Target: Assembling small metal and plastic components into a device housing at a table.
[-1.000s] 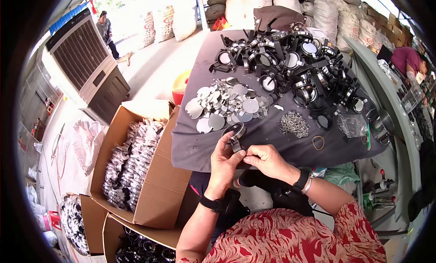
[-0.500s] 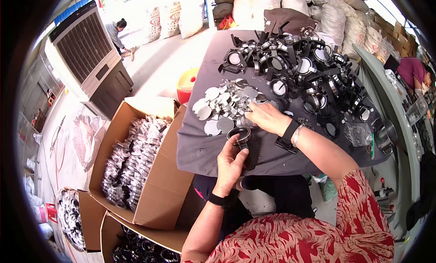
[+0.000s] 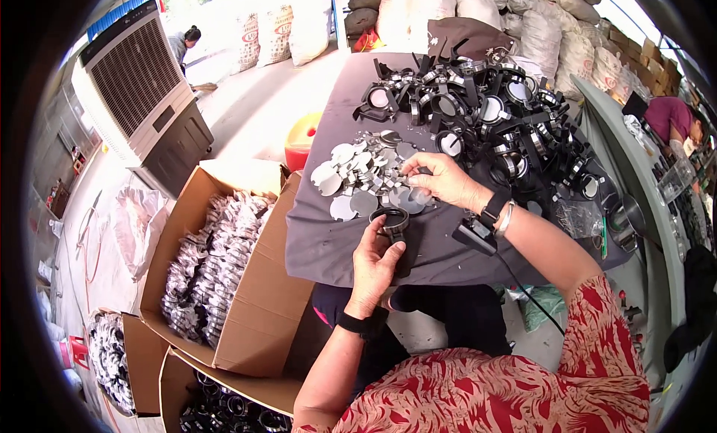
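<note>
Head view: the left hand (image 3: 376, 270) grips a black ring fitting (image 3: 394, 227), fingers wrapped around its side and thumb pressed near its lower part; the fitting sits above the near edge of the cloth-covered desk (image 3: 321, 246), its round opening turned upward. The right hand (image 3: 452, 182) reaches over the right side of a heap of silvery discs (image 3: 351, 164), thumb and forefinger drawn close together; something dark shows by the fingers, but cannot tell whether they grasp it or a disc. Compared with one second ago: the two hands then meet at the fitting; now they are apart, left hand staying with the fitting, right hand out at the discs. Against half a second ago, the right hand is little changed, over the same side of the heap. A black box (image 3: 475, 235) by the right wrist now shows more fully, its dark cord (image 3: 532, 297) trailing down. The screw pile, plain a second ago, is now hidden behind the right hand and wrist. Large tangle of black-and-silver fittings (image 3: 485, 115) lies across the far desk, as before. Far left, a person (image 3: 179, 48), bent over half a second ago, is now partly covered by the air cooler (image 3: 138, 82).
</note>
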The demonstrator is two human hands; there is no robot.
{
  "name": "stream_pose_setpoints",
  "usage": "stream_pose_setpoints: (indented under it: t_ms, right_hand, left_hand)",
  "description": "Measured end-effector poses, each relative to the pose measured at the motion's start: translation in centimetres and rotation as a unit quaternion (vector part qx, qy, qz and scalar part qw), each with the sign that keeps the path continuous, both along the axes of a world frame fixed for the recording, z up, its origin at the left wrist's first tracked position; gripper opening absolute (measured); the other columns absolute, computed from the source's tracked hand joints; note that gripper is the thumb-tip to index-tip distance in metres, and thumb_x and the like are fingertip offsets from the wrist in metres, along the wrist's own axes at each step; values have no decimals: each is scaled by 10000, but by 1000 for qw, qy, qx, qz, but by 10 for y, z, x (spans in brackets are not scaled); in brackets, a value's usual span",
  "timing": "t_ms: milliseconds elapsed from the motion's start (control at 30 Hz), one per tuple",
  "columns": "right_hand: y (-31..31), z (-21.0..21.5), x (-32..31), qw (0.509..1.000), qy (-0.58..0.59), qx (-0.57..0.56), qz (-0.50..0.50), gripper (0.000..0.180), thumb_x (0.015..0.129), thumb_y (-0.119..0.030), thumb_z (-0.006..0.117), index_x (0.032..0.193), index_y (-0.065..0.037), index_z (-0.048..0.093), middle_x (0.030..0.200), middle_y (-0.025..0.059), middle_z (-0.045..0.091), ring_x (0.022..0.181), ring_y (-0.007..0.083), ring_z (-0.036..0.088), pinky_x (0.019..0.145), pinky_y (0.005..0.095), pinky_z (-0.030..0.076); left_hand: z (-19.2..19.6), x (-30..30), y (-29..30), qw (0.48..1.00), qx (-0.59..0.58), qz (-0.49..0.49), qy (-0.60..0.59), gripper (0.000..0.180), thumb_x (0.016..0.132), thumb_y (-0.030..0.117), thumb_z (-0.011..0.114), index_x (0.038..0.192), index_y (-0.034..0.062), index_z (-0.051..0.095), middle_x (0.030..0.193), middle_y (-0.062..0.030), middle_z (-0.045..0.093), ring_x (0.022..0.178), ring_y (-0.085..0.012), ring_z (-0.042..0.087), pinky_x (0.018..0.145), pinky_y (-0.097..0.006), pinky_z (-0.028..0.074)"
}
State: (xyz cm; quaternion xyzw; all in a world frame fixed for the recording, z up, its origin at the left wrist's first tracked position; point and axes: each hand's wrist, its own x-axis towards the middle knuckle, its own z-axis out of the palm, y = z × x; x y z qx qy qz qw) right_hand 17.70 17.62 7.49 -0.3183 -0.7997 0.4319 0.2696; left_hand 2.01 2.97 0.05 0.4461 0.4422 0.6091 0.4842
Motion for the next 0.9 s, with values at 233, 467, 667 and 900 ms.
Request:
stream_pose_setpoints:
  t_ms: [233,467,667,900]
  right_hand:
    - [-42,-20,29,989,35,101,-107,43,817,-28,625,822,0,593,704,11,568,593,103,525,534,268,438]
    - [-63,7,17,943,-20,305,-130,119,785,-57,654,787,-5,546,726,121,612,664,282,618,580,354,481]
    - [-74,-30,-11,915,-12,395,-83,151,780,-46,625,777,-36,474,687,98,556,650,294,597,543,377,467]
    - [-83,-39,-10,903,-25,426,-50,131,723,-15,607,791,-34,497,715,82,566,671,263,617,554,345,492]
  left_hand:
    - [5,10,3,1000,-6,0,21,606,810,-14,633,1351,-3,360,817,-36,565,721,-65,509,648,-186,430]
    - [4,9,3,998,17,1,63,734,824,-1,612,1440,70,220,684,28,506,559,-29,424,488,-178,351]
    - [2,7,1,999,10,-10,48,793,794,-15,648,1450,99,216,729,4,562,633,-44,478,590,-181,415]
    - [-14,6,9,998,56,-5,34,613,822,-9,635,1374,47,373,752,11,565,586,-24,468,500,-178,374]
